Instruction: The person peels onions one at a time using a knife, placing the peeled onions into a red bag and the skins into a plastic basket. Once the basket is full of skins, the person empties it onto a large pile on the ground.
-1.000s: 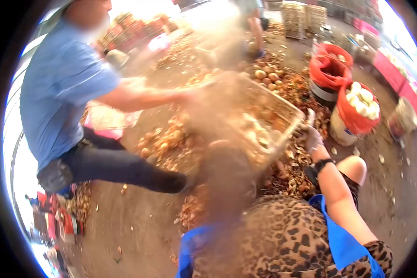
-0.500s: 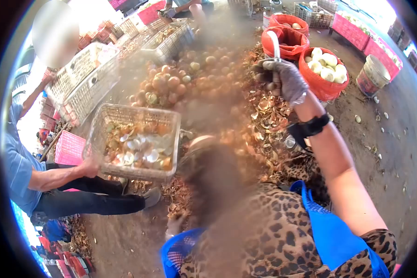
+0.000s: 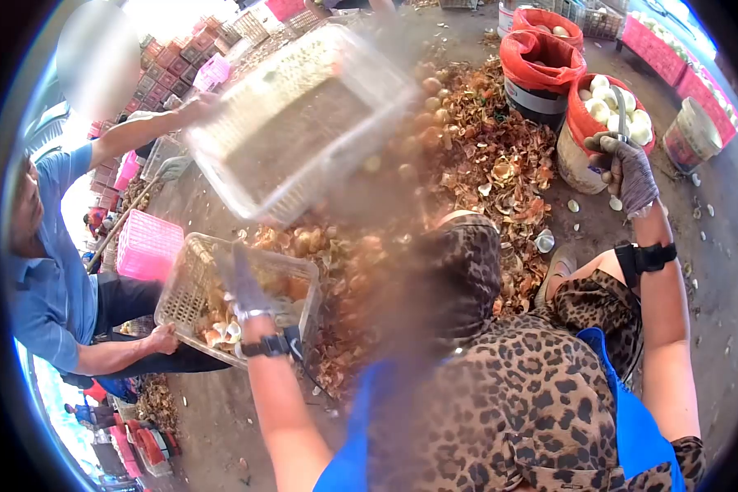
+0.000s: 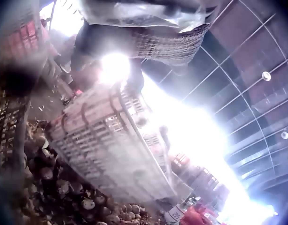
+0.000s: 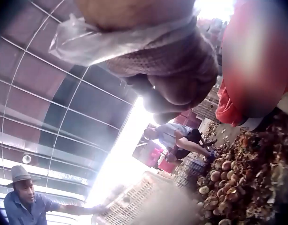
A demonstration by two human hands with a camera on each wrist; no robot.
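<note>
1. Head view, progress: the work is judged part done. One red-lined bucket [image 3: 586, 123] is heaped with peeled onions [image 3: 619, 111]. A heap of unpeeled onions [image 3: 320, 242] and loose skins [image 3: 500, 164] is left on the ground. More are being tipped from a clear crate [image 3: 303, 115] by a person in a blue shirt [image 3: 53, 271].
2. Head view, hands: a knife [image 3: 620, 102] is gripped blade-up in the right hand [image 3: 627, 168], just beside the heaped bucket. The left hand [image 3: 242, 283] is laid with straight fingers on a basket of trimmings [image 3: 189, 283]; nothing is held.
3. Head view, count: clear crates, two; pink crate [image 3: 148, 246], one; red-lined buckets, three; plain pail [image 3: 693, 135], one.
4. Left wrist view: one tipped crate is seen above the onions; no held object is shown.
5. Right wrist view: the glove's fingers are curled, but the knife itself is hidden. Two other persons are counted.
</note>
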